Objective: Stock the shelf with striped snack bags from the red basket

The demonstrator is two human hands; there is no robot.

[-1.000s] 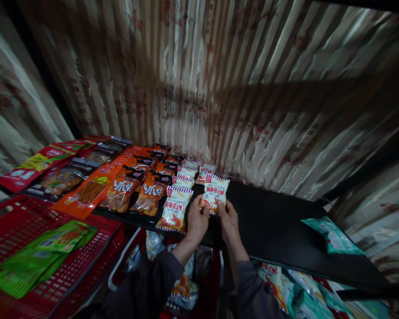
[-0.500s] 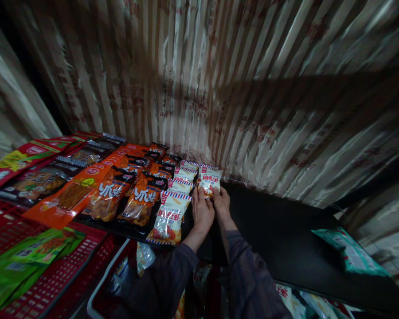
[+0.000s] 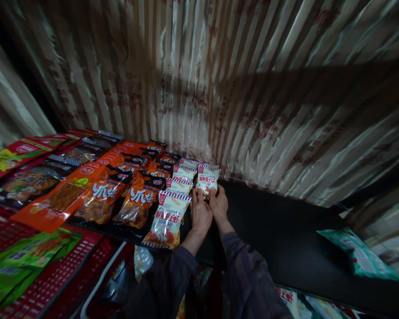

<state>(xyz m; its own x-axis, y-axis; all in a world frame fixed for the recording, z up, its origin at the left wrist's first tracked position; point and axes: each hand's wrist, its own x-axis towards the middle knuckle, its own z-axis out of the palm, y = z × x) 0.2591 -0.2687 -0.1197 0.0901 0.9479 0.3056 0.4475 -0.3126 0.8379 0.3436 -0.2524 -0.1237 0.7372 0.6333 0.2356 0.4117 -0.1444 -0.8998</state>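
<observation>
Starting nearest the camera, two dark sleeves rise from the lower edge toward a black shelf (image 3: 279, 239), with a red basket (image 3: 53, 274) at eight o'clock holding a green packet (image 3: 23, 261). Both hands meet at the shelf's middle: the left hand (image 3: 201, 215) and right hand (image 3: 218, 204) lie side by side, fingers curled closed on the lower edge of a white snack packet (image 3: 207, 178). That packet lies directly beyond the hands at twelve o'clock, flat on the shelf, its long axis running away from the person toward the back; the right hand sits slightly farther in, so slightly nearer its centre. Just left, at eleven o'clock, a column of matching white packets (image 3: 168, 217) runs the same way, then orange packets (image 3: 138, 201) at ten o'clock. A teal packet (image 3: 359, 257) lies well apart at three o'clock. Farthest back hangs a striped curtain (image 3: 219, 79).
</observation>
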